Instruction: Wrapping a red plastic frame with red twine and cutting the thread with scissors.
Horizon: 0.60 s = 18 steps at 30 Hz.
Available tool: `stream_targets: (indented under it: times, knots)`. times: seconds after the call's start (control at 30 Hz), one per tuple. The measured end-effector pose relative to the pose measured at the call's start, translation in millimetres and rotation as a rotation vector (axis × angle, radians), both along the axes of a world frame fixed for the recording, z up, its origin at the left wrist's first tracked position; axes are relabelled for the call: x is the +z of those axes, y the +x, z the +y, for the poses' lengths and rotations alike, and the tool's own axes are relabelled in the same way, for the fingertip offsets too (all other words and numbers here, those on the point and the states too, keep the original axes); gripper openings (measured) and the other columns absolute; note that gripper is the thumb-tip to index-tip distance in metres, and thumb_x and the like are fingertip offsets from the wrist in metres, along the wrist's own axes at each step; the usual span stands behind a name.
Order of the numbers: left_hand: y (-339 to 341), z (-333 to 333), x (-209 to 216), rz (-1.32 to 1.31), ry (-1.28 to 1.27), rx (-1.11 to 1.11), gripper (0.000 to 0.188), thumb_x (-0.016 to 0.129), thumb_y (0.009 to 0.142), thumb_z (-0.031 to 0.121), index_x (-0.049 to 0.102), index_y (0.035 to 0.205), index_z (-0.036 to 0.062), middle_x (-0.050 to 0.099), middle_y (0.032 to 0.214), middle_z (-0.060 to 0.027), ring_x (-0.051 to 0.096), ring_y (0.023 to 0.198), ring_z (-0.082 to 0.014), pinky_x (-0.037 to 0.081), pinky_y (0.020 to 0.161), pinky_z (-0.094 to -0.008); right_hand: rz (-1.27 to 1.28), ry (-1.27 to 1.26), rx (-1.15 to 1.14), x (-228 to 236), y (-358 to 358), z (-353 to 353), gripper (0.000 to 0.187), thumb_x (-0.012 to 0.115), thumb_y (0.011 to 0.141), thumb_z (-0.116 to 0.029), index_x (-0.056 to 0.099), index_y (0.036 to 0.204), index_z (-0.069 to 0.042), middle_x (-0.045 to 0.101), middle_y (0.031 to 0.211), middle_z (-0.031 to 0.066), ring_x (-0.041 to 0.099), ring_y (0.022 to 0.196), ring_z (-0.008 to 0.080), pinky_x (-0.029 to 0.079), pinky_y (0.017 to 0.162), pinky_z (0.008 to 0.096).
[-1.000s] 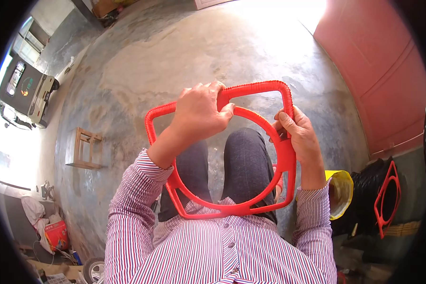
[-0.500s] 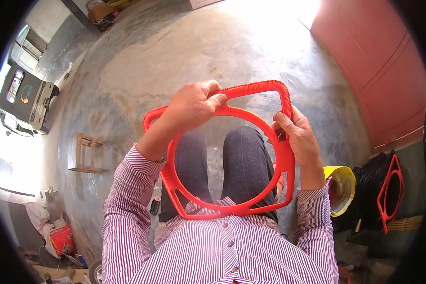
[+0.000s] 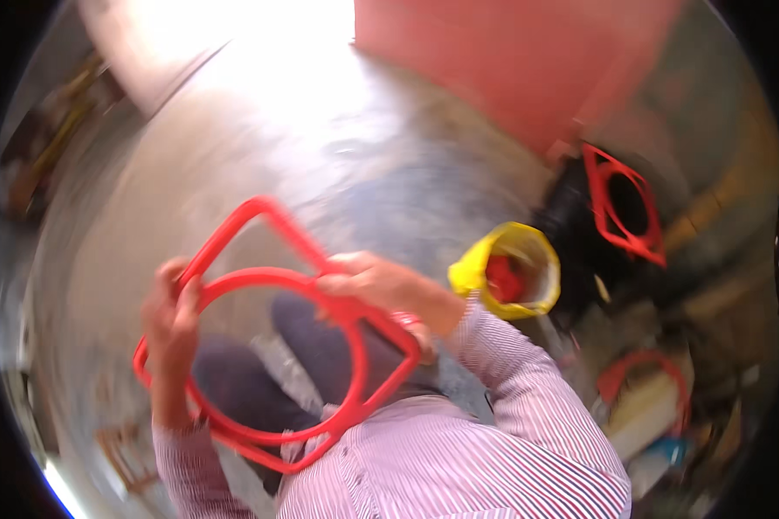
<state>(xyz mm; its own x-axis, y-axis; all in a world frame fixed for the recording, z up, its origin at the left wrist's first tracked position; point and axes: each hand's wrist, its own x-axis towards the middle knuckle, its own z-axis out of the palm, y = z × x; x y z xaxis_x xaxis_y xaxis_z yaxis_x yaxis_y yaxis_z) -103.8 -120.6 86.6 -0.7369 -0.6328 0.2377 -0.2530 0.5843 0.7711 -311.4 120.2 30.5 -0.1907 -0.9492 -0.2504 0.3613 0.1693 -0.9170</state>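
Observation:
A red square frame with a large round opening point(image 3: 355, 389) lies tilted over my lap. My left hand point(image 3: 171, 324) is closed around its left side, the fingers curled over the bar. On the opposite side, my right hand point(image 3: 376, 281) pinches the frame near the upper right of the ring. Motion blurs the surface of the frame and the fingers of both hands. To the right of my right forearm stands a yellow-rimmed bucket point(image 3: 469, 272) with something red inside.
Beyond the bucket, a second red frame point(image 3: 595, 203) leans on a black bundle. A red ring-shaped piece point(image 3: 636, 359) lies among clutter at lower right. A large red panel point(image 3: 493, 78) rises at the back, and a blurred wooden stool point(image 3: 125, 458) is at lower left.
My view has swung to the right. The frame has turned in my hands; my left hand has shifted from its top bar to its left side, while my right hand still holds it.

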Motion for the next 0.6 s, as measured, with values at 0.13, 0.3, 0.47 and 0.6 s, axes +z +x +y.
stream_targets:
  times: [0.13, 0.3, 0.47, 0.6]
  knots:
    - [34, -8, -21, 0.001, -0.667, 0.035, 0.042, 0.063, 0.094, 0.005, 0.054, 0.135, -0.0001, 0.052, 0.144, -0.0156, 0.053, 0.128, -0.0262, 0.042, 0.107, -0.0407, -0.12, -0.107, -0.241, -24, -13, 27, 0.031, 0.056, 0.106, -0.03, 0.061, 0.114, -0.001, 0.073, 0.092, 0.0123, 0.07, 0.075, 0.0176, 0.058, 0.07, 0.0308]
    - [69, 8, -35, -0.077, -0.332, 0.152, 0.047, 0.062, 0.092, 0.003, 0.053, 0.139, 0.0037, 0.049, 0.148, -0.013, 0.05, 0.132, -0.0282, 0.04, 0.107, -0.0428, -0.12, -0.226, -0.807, -55, -77, 105, 0.034, 0.055, 0.105, -0.035, 0.064, 0.108, -0.002, 0.073, 0.087, 0.0127, 0.07, 0.072, 0.0201, 0.058, 0.068, 0.0347]
    - [131, -19, -69, -0.141, -0.075, 0.289, 0.044, 0.061, 0.094, 0.002, 0.053, 0.138, 0.0046, 0.051, 0.141, -0.0093, 0.054, 0.122, -0.0244, 0.046, 0.099, -0.0383, -0.181, -0.34, -1.402, -61, -139, 207, 0.035, 0.051, 0.106, -0.033, 0.063, 0.11, 0.0, 0.071, 0.096, 0.0179, 0.069, 0.086, 0.0292, 0.056, 0.08, 0.0451]
    - [166, -43, -94, -0.174, -0.085, 0.319, 0.039, 0.062, 0.095, 0.004, 0.056, 0.133, 0.0013, 0.049, 0.139, -0.0074, 0.055, 0.113, -0.0218, 0.047, 0.098, -0.0347, -0.119, -0.481, -1.68, -56, -184, 298, 0.039, 0.048, 0.107, -0.036, 0.057, 0.119, 0.001, 0.07, 0.096, 0.0179, 0.069, 0.086, 0.0278, 0.057, 0.081, 0.0412]
